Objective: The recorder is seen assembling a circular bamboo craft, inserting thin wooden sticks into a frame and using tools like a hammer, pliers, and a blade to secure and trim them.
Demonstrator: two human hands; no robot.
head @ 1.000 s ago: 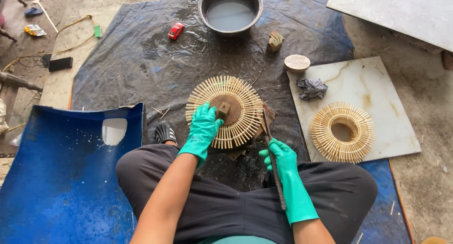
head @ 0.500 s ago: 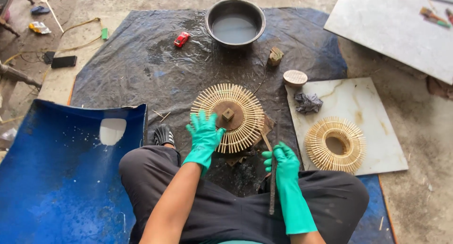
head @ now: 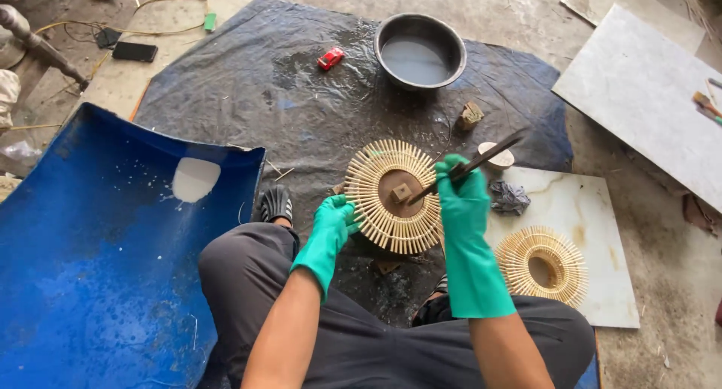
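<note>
The person sits on the floor over a dark plastic sheet [head: 248, 88], both hands in green rubber gloves. The left hand [head: 332, 222] has its grip closed on the near-left rim of a round wheel of bamboo sticks [head: 395, 196], steadying it just above the knees. The right hand [head: 460, 197] is wrapped tight around a thin dark metal tool [head: 466, 167], whose tip reaches down-left from the grip to the small wooden block [head: 401, 192] at the wheel's brown centre, while its other end sticks up and away to the right.

The wheel looks light but brittle: thin pale splints fanned out like spokes, likely to snap or spring loose if squeezed across the tips. I'd judge the rim edge, held flat and gently, or the solid hub, the safest places to take it. The tool looks stiff and narrow, easy to slip in a wet glove.

Just right of the right hand a second stick ring [head: 541, 265] lies on a pale marble slab [head: 602, 284] beside a crumpled grey rag [head: 510, 197]. Beyond the hands stands a metal bowl [head: 387, 36] of cloudy grey liquid
</note>
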